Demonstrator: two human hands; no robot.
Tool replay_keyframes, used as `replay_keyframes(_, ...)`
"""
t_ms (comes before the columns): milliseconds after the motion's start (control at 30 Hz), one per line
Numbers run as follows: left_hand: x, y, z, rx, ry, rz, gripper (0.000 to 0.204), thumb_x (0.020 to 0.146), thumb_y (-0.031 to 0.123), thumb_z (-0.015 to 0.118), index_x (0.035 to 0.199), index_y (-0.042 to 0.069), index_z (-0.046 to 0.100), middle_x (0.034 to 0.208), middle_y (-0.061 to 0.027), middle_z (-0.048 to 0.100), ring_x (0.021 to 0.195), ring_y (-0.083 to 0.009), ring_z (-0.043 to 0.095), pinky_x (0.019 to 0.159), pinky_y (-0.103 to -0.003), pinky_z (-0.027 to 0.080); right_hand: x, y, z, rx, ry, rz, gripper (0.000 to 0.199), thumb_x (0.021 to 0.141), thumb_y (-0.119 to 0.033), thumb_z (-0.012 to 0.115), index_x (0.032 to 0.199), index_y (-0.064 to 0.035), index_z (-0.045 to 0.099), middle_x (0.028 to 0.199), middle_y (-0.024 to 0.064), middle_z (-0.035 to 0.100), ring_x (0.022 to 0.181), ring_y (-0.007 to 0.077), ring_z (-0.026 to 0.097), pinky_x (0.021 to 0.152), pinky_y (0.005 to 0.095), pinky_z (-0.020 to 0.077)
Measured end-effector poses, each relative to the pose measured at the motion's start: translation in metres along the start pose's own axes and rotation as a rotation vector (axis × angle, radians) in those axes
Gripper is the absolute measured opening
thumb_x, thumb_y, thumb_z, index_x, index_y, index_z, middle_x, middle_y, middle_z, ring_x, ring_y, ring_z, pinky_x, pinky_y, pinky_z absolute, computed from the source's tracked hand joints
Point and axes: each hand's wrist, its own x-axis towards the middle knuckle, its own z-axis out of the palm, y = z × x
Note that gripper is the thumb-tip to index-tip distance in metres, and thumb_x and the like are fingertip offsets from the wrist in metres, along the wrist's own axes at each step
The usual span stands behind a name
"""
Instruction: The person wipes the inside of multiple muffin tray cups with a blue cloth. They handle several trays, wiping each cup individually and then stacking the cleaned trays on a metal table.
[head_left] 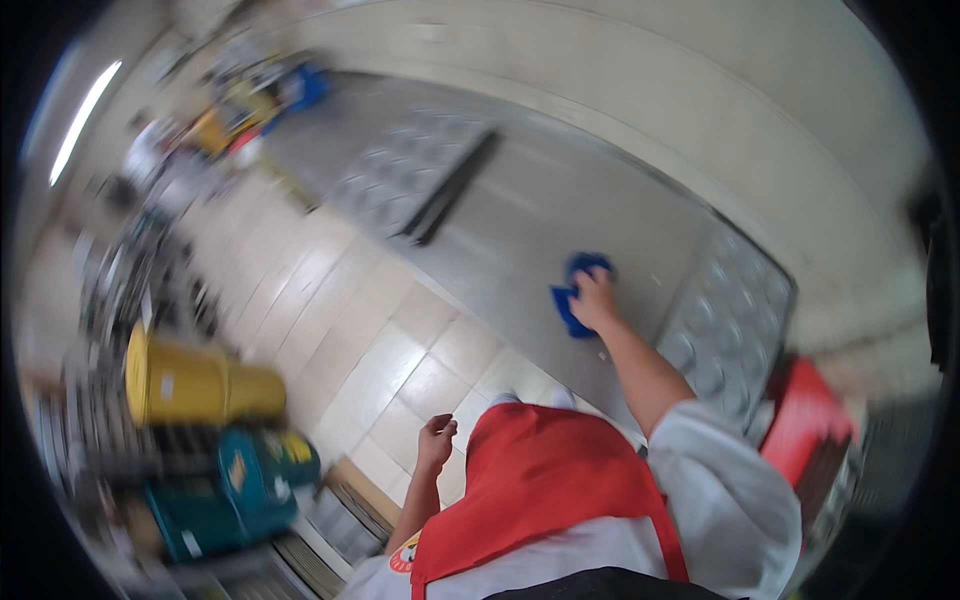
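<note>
My right hand [597,298] presses a crumpled blue cloth [573,312] against the steel tabletop [520,230], its fingers closed over it. One part of the cloth bunches up beyond the fingers, and a flap spreads toward the near edge. My left hand [437,440] hangs over the tiled floor beside my red apron [540,470], away from the table. Its fingers are loosely curled in, and I see nothing held in them.
Round-dimpled metal trays or panels lie at the table's far left [400,165] and right end [735,320]. A yellow bin [190,380] and green machine-like things [265,470] stand at left. Something red [808,420] sits beyond the right end. A blurred person [152,150] is far left.
</note>
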Motion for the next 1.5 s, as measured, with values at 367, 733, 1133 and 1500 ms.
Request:
replay_keyframes(367, 0.172, 0.253, 0.076, 0.209, -0.962, 0.597, 0.036, 0.101, 0.014, 0.066, 0.133, -0.001, 0.062, 0.121, -0.0100, 0.072, 0.105, -0.0194, 0.067, 0.093, -0.033, 0.052, -0.164, -0.017, -0.165, 0.325, 0.394, 0.745, 0.052, 0.075, -0.025, 0.075, 0.120, 0.0003, 0.067, 0.100, 0.0232, 0.073, 0.097, 0.0339, 0.073, 0.088, 0.0415, 0.0560)
replay_keyframes(733, 0.112, 0.287, 0.432, 0.548, -0.820, 0.672, 0.046, 0.094, 0.036, 0.071, 0.120, -0.002, 0.066, 0.117, -0.0235, 0.072, 0.113, -0.0405, 0.068, 0.095, -0.046, 0.054, -0.336, 0.058, -0.214, 0.784, 1.255, 1.014, 0.045, 0.083, -0.001, 0.063, 0.127, -0.0025, 0.052, 0.105, 0.0123, 0.063, 0.089, 0.0219, 0.067, 0.080, 0.0366, 0.0586)
replay_keyframes(1133, 0.091, 0.294, 0.366, 0.907, -0.291, 1.053, 0.058, 0.089, 0.032, 0.074, 0.131, -0.003, 0.055, 0.119, -0.0235, 0.063, 0.112, -0.0422, 0.061, 0.097, -0.050, 0.049, -0.218, 0.144, -0.252, 0.152, 0.603, 0.370, 0.047, 0.095, -0.014, 0.068, 0.142, -0.0097, 0.061, 0.135, 0.0191, 0.060, 0.127, 0.0338, 0.059, 0.106, 0.0386, 0.0471)
replay_keyframes(1500, 0.091, 0.278, 0.401, 0.727, -0.197, 1.085, 0.055, 0.087, 0.016, 0.065, 0.137, -0.001, 0.051, 0.118, -0.0213, 0.055, 0.112, -0.0403, 0.053, 0.098, -0.050, 0.044, -0.064, 0.279, -0.189, -0.247, 0.439, 0.342, 0.018, 0.086, -0.015, 0.074, 0.101, -0.0065, 0.068, 0.104, 0.0173, 0.061, 0.094, 0.0401, 0.062, 0.080, 0.0493, 0.0549)
